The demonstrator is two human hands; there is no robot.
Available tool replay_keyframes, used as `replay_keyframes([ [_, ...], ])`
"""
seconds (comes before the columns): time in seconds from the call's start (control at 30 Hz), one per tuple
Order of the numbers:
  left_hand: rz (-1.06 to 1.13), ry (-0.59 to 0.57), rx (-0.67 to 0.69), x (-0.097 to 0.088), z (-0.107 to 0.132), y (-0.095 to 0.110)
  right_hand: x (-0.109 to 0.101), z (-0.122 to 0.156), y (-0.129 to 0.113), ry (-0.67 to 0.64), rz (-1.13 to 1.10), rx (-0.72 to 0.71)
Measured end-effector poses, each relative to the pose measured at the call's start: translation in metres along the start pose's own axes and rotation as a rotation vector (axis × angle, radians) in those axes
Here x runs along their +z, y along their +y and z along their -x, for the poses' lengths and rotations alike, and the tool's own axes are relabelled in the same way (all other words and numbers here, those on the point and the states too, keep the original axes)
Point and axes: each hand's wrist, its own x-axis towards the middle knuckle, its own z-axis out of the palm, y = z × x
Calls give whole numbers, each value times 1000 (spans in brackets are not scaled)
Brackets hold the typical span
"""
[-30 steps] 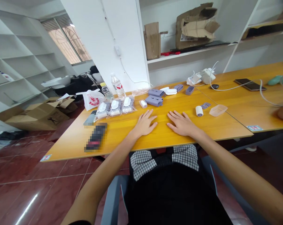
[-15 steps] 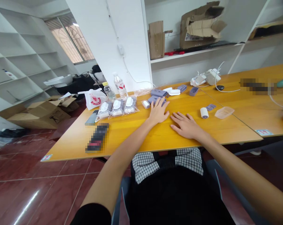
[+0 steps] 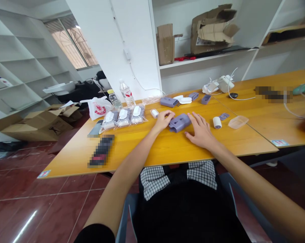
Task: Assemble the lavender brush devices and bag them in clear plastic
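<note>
A hollow purple plastic casing with small cut-outs lies on the table between my hands. Curled in by its far left corner is my left hand; what its fingers hold, if anything, is hidden. My right hand rests with stretched fingers at the casing's right end, fingertips touching it. Farther back lies a similar purple casing, with white oval parts beside it. A white roller-like cylinder and thin purple plates are right of my right hand. Beyond my left hand is a small white cylinder in a clear tray.
Bagged purple-and-white units stand at the left, before two bottles and a white bag. A clear tray and small purple pieces lie right. White adapters with cables stand behind. The table's front edge is near my lap.
The nearer purple casing has come toward me and right, away from the other one. My left hand has gone from spread over it to curled at its left. My right hand has moved slightly.
</note>
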Motion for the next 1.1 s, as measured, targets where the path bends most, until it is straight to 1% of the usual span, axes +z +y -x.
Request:
replay_keyframes([
  [0.07,209,-18,-159,3,-1,-2,-2,0,-1,-40,20,-4],
  [0.1,285,-21,-209,4,-2,-3,-3,0,-2,-70,27,-16],
  [0.13,330,-18,-230,5,-2,-3,-4,1,-3,-98,32,-30],
  [0.2,322,16,-208,3,-3,-2,-5,1,-5,-131,30,-49],
  [0.23,268,39,-182,0,-3,-1,-5,1,-6,-133,25,-49],
  [0.3,47,58,-101,-9,-4,0,-5,0,-6,-117,12,-33],
  [0.4,-449,39,51,-25,-6,2,-4,0,-5,-80,5,7],
  [0.43,-592,65,77,-30,-6,3,-3,0,-5,-71,6,16],
  [0.47,-700,117,74,-35,-7,2,-3,0,-5,-66,6,22],
  [0.5,-776,181,44,-40,-7,1,-3,0,-5,-63,7,25],
  [0.57,-864,272,-77,-48,-6,-3,-4,0,-5,-67,10,28],
  [0.6,-889,279,-148,-52,-6,-6,-4,0,-5,-71,13,30],
  [0.67,-892,224,-245,-58,-5,-13,-5,0,-6,-76,20,30],
  [0.7,-865,177,-253,-60,-5,-16,-5,0,-6,-75,24,29],
  [0.77,-785,88,-213,-63,-7,-20,-6,-1,-6,-68,35,33],
  [0.87,-693,14,-141,-65,-12,-18,-6,-1,-6,-57,55,58],
  [0.97,-654,-42,-107,-69,-15,-11,-5,-1,-4,-48,61,72],
  [1.1,-589,-192,-110,-83,-13,-2,-6,-2,-4,-47,68,68],
])
